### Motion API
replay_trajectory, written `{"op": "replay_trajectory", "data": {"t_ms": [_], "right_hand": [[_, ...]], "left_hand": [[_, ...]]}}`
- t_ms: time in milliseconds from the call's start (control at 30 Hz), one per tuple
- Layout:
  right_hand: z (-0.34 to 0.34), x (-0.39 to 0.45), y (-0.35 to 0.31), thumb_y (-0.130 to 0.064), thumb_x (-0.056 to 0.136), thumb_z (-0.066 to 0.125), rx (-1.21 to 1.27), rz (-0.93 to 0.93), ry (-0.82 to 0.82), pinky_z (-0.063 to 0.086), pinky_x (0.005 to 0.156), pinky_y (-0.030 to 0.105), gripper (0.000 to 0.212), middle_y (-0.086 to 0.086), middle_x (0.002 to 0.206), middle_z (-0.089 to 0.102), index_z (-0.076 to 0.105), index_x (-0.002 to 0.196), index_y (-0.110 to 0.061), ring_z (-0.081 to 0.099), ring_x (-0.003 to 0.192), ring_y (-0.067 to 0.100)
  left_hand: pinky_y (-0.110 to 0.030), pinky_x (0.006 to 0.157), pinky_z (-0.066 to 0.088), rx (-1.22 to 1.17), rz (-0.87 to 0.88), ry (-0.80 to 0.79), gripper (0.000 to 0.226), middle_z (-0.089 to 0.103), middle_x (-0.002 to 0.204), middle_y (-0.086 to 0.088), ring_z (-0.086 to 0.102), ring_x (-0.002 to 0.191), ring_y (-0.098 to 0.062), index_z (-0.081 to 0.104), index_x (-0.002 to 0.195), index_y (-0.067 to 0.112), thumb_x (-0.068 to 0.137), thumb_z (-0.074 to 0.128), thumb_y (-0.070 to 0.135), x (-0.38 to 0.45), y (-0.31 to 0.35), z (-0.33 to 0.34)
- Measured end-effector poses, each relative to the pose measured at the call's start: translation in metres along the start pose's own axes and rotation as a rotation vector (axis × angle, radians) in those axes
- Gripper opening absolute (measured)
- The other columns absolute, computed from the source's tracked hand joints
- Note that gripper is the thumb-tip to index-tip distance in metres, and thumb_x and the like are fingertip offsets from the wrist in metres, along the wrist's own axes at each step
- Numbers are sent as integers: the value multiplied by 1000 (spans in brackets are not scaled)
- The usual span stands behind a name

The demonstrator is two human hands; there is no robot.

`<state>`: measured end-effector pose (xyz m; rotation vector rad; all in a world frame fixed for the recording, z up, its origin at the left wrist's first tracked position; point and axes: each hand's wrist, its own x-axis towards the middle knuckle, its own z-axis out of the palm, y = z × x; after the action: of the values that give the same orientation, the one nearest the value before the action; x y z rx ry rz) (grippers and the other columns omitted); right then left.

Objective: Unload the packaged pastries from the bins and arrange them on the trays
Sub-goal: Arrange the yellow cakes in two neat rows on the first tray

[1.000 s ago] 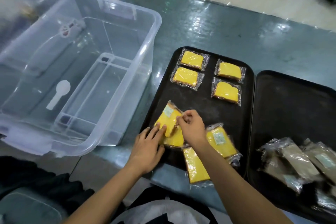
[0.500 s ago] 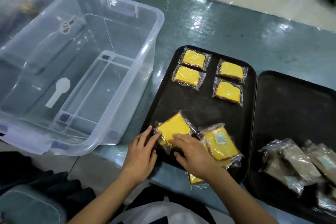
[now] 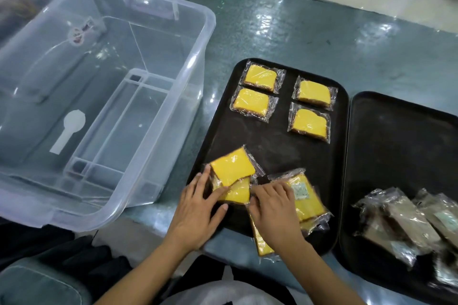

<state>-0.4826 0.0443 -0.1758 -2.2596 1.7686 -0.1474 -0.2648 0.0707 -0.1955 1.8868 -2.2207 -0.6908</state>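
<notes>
A black tray (image 3: 272, 151) carries several wrapped yellow pastries, lined up in two columns at its far end, for example one yellow pastry (image 3: 260, 77). At the near left lies a top yellow packet (image 3: 231, 167) across a lower yellow packet (image 3: 239, 193). My left hand (image 3: 195, 210) grips this pair from the left, thumb under the lower one. My right hand (image 3: 275, 210) presses on the lower packet's right edge and covers part of a loose pile of yellow packets (image 3: 306, 195). One more packet (image 3: 262, 242) hangs over the tray's near rim.
An empty clear plastic bin (image 3: 173, 131) stands left of the tray. A second black tray (image 3: 396, 143) adjoins on the right, with a heap of brown wrapped pastries (image 3: 409, 220) at its near end. The counter is shiny grey-green; a dark bag lies at the lower left.
The packet my right hand held up, label side showing, now lies yellow face up on the near-left stack. My right hand dropped beside it; my left hand stayed at the stack's left edge.
</notes>
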Motion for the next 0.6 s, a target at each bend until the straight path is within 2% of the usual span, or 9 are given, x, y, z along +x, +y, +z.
{"op": "replay_trajectory", "data": {"t_ms": [67, 133, 233, 300, 367, 433, 467, 533, 600], "right_hand": [[5, 4, -4, -42, 98, 36, 6, -3, -49, 29, 111, 43, 39, -10, 107, 67, 67, 115, -26, 58, 108, 17], [5, 14, -8, -47, 101, 31, 12, 10, -95, 22, 116, 44, 47, -9, 118, 67, 64, 127, -25, 55, 120, 17], [2, 38, -13, -53, 105, 22, 27, 63, -199, 9, 123, 50, 56, -7, 141, 58, 52, 143, -24, 38, 143, 18], [2, 60, -12, -54, 106, 20, 14, 88, -257, -1, 124, 55, 59, -5, 156, 44, 39, 153, -23, 22, 152, 18], [3, 82, -7, -50, 106, 24, -15, 88, -282, -6, 123, 58, 58, -3, 164, 29, 24, 159, -27, 11, 155, 20], [1, 99, -2, -43, 106, 31, -52, 95, -264, -4, 123, 59, 58, 0, 167, 22, 17, 161, -31, 8, 156, 24], [-1, 103, 0, -40, 105, 36, -65, 106, -227, 0, 123, 58, 59, 2, 166, 24, 18, 161, -31, 12, 155, 25], [-6, 97, 2, -35, 102, 46, -58, 110, -85, 18, 120, 53, 52, 5, 153, 44, 38, 153, -26, 35, 145, 28], [-5, 76, 2, -34, 99, 47, -49, 43, 44, 34, 107, 48, 37, 2, 128, 59, 57, 134, -23, 54, 121, 27]], "left_hand": [[-43, 119, 14, -15, 5, -44, 47, -8, 169, -3, -4, 155, -25, 51, 135, 45, 99, 29, 65, 13, -2, -5], [-46, 122, 13, 4, -13, -95, 53, 1, 169, -9, -7, 155, -26, 51, 135, 46, 97, 22, 69, 24, -1, -8], [-42, 119, 17, 0, -29, -48, 50, 35, 154, -6, 13, 152, -27, 50, 134, 42, 99, 23, 65, 32, 4, -13], [-35, 116, 18, 1, -13, -14, 49, 45, 143, 4, 25, 146, -22, 48, 138, 37, 101, 23, 61, 31, 9, -16], [-34, 116, 19, -12, 47, -39, 50, 47, 144, 11, 30, 142, -20, 44, 143, 34, 102, 26, 56, 25, 15, -13], [-36, 118, 20, -41, 99, -99, 48, 44, 150, 15, 29, 143, -19, 43, 145, 33, 103, 30, 53, 22, 20, -6], [-37, 118, 22, -53, 108, -98, 46, 43, 151, 16, 30, 143, -17, 45, 144, 33, 103, 32, 50, 22, 20, -3], [-39, 114, 30, -65, 87, -14, 41, 45, 148, 12, 36, 138, -15, 51, 139, 30, 102, 38, 42, 28, 18, -3], [-41, 112, 34, -58, 35, 55, 43, 43, 150, 6, 38, 136, -18, 51, 139, 28, 100, 37, 38, 39, 11, -8]]}}
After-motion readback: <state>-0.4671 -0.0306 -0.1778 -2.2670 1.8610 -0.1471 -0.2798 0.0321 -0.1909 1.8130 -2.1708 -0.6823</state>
